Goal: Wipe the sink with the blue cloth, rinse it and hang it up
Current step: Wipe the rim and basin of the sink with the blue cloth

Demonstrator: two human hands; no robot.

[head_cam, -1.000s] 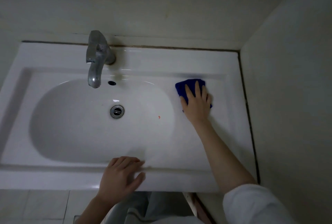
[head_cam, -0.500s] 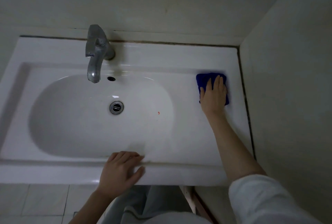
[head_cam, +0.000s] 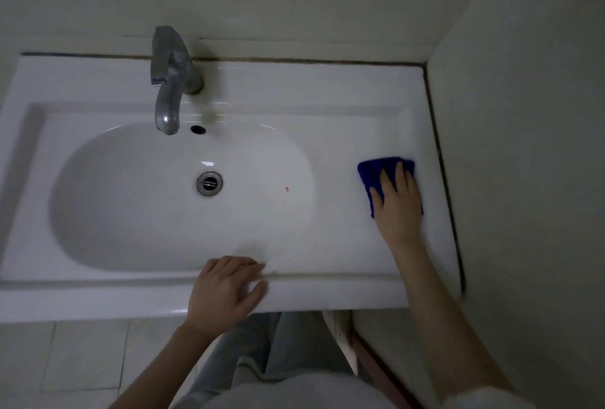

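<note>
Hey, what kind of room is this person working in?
Most likely a small bathroom or washroom. A white ceramic sink with an oval basin sits in a wall corner, a metal tap stands at its back, and a tiled floor shows below.

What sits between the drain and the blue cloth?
Between drain and blue cloth, the head view shows only a tiny orange speck, otherwise bare white sink.
</note>
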